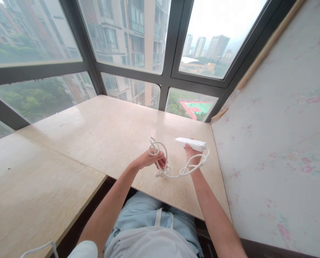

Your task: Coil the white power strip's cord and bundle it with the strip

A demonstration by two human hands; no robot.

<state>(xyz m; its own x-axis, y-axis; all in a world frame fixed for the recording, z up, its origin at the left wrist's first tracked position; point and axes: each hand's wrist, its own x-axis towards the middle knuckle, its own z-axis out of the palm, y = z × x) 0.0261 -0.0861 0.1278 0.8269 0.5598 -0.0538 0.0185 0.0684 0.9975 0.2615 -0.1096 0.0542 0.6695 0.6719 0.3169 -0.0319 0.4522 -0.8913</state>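
A white power strip (191, 143) is held above the stone ledge by my right hand (192, 156), whose fingers wrap it from below. Its white cord (183, 172) leaves the strip's right end, loops in a loose tangle past my right wrist and runs across to the left. My left hand (155, 159) is closed on the cord, with loops standing above and around the fingers. More of the cord bunches just below that hand; the plug cannot be made out.
The beige stone ledge (117, 122) spreads beneath both hands and joins another slab (41, 186) at the left. Dark-framed windows (165, 46) border the far side. A flowered wall (270, 154) stands close on the right. Another white cable (41, 247) lies at the lower left.
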